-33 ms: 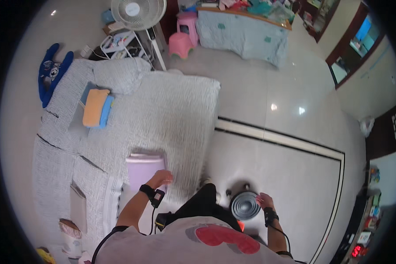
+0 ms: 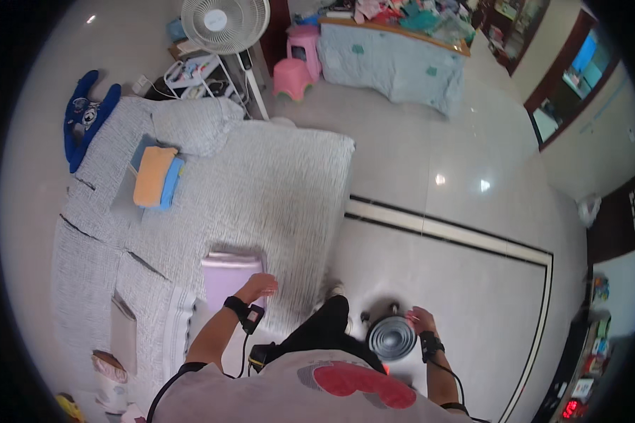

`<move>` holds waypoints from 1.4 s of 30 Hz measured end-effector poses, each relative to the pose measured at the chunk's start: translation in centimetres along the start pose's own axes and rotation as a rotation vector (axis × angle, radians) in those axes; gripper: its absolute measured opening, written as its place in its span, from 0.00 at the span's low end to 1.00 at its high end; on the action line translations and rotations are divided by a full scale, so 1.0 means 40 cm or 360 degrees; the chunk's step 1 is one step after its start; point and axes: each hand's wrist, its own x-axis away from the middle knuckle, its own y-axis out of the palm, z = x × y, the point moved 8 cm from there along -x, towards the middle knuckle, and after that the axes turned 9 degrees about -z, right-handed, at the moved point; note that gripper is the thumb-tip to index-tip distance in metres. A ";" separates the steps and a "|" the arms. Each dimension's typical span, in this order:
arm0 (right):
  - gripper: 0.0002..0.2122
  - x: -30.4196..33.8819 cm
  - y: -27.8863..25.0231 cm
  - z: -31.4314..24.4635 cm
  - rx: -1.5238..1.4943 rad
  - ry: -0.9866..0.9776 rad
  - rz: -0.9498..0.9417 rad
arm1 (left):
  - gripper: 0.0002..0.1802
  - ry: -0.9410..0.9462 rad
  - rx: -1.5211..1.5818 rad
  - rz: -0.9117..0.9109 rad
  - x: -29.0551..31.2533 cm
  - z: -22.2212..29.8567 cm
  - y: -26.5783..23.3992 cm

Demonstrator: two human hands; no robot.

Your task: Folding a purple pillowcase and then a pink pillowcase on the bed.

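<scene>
My left hand (image 2: 259,286) hovers by the right edge of a folded lilac cloth (image 2: 224,283) on the grey sofa. Its fingers are loosely bent and a little apart, with nothing seen in them. Whether they touch the cloth I cannot tell. My right hand (image 2: 420,321) hangs beside a round grey stool (image 2: 392,338) with a ringed top. Nothing shows in that hand, and its fingers are loosely stretched. Each wrist wears a black strap with a cable. Farther up the sofa, folded orange cloth (image 2: 154,178) lies against blue cloth (image 2: 171,183).
The textured sofa cover (image 2: 282,176) spreads on my left. Beyond it stand a white fan (image 2: 224,22), pink stools (image 2: 293,77) and a cloth-draped table (image 2: 391,63) with a pile on top. A blue plush thing (image 2: 85,116) lies at the far left. Shelving (image 2: 589,352) lines the right.
The whole view has tilted slightly, so the room sits a little lower in it. My right hand has shifted slightly left; my left hand has barely moved.
</scene>
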 end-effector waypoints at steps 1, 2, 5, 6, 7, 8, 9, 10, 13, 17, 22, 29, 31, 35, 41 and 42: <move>0.13 -0.067 0.121 -0.091 -0.0637 0.0174 -0.0012 | 0.16 -0.0016 0.0077 0.0148 -0.022 0.022 -0.029; 0.13 -0.128 0.187 -0.205 -0.0550 0.0152 -0.0098 | 0.15 -0.0044 0.0164 0.0248 -0.071 0.044 -0.043; 0.12 -0.345 0.358 -0.569 -0.0196 -0.0094 -0.0513 | 0.14 0.0049 0.0127 0.0215 -0.239 0.139 -0.083; 0.12 -0.401 0.446 -0.718 -0.0042 -0.0160 -0.0553 | 0.14 0.0090 0.0298 0.0258 -0.286 0.147 -0.117; 0.12 -0.444 0.528 -0.860 0.0116 -0.0243 -0.0588 | 0.14 0.0143 0.0334 0.0266 -0.340 0.163 -0.139; 0.12 -0.506 0.576 -0.962 0.0171 -0.0267 -0.0617 | 0.14 0.0178 0.0311 0.0279 -0.403 0.183 -0.163; 0.12 -0.569 0.636 -1.077 0.0334 -0.0413 -0.0702 | 0.14 0.0220 0.0286 0.0294 -0.462 0.210 -0.190; 0.12 -0.640 0.707 -1.188 0.0497 -0.0570 -0.0800 | 0.13 0.0230 0.0252 0.0329 -0.508 0.214 -0.223; 0.14 -0.877 0.845 -1.377 0.0894 -0.0457 -0.0885 | 0.11 0.0367 0.0257 0.0422 -0.687 0.383 -0.261; 0.13 -1.026 1.127 -1.702 0.1013 -0.0684 -0.1173 | 0.08 0.0532 0.0677 0.0474 -0.817 0.704 -0.282; 0.13 -1.107 1.564 -2.013 0.1401 -0.1115 -0.1740 | 0.09 0.0819 0.0302 0.0923 -0.896 1.154 -0.387; 0.23 -1.125 2.159 -2.325 0.1409 -0.2254 -0.1654 | 0.26 0.1298 0.0363 0.1547 -0.896 1.676 -0.566; 0.29 -1.163 2.283 -2.371 0.1303 -0.2444 -0.1537 | 0.34 0.1320 0.0422 0.1627 -0.909 1.767 -0.631; 0.31 -1.161 2.413 -2.307 0.1454 -0.2430 -0.1776 | 0.38 0.1714 0.0747 0.2031 -0.873 1.836 -0.768; 0.15 -1.133 2.378 -2.272 0.1295 -0.2488 -0.1958 | 0.34 0.1953 0.0689 0.2097 -0.894 1.890 -0.866; 0.14 -1.157 2.377 -2.279 0.1270 -0.2560 -0.1917 | 0.34 0.2070 0.0744 0.2012 -0.913 1.911 -0.842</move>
